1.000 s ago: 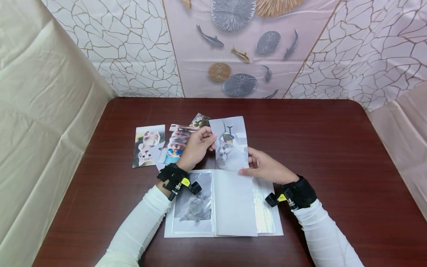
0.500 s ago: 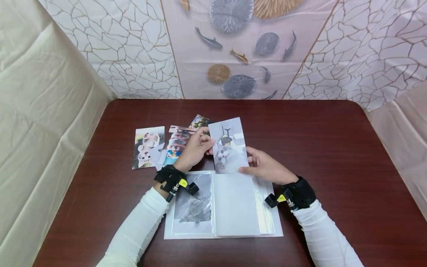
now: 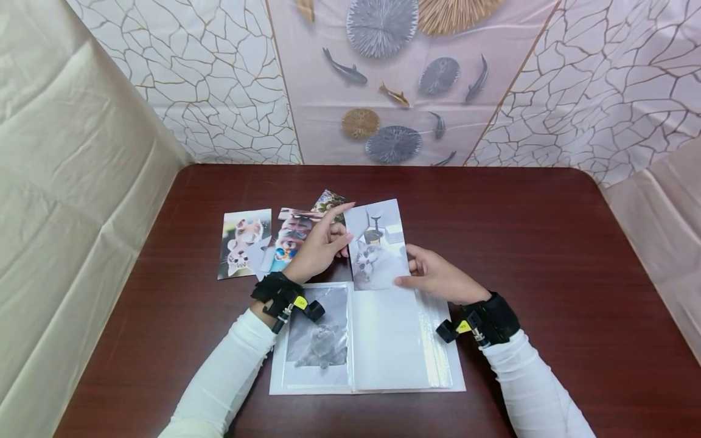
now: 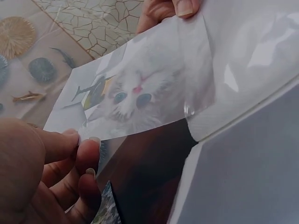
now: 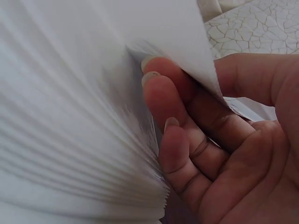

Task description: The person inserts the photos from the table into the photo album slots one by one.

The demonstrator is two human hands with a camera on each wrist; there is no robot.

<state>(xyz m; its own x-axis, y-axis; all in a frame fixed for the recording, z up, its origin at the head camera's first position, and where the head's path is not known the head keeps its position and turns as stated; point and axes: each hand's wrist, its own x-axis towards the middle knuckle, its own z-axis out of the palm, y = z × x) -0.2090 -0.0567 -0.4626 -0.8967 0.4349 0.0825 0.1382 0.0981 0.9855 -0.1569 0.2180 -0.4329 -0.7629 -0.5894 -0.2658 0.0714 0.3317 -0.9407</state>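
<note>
A cat photo (image 3: 378,243) stands above the top edge of an opened photo album (image 3: 387,344). My left hand (image 3: 314,250) pinches the photo's left edge between thumb and fingers. In the left wrist view, the lower end of the photo (image 4: 140,88) lies inside the mouth of a clear sleeve (image 4: 243,60). My right hand (image 3: 440,277) pinches the top of the album page at the photo's lower right corner. Seen by the right wrist camera, its curled fingers (image 5: 163,95) sit behind the white page (image 5: 154,23), with several pages fanned beside them.
Left of the album lie more photos: a cat picture (image 3: 241,246), a colourful one (image 3: 287,240) partly under my left arm, and a leafy one (image 3: 328,201). The album's left page (image 3: 317,340) holds a grey photo. Patterned cloth (image 3: 389,91) hangs behind the brown table (image 3: 526,225).
The photo has come down slightly toward the album, its lower end now at the sleeve. My left index finger has straightened upward along its edge. The right-hand page has spread flatter to the right.
</note>
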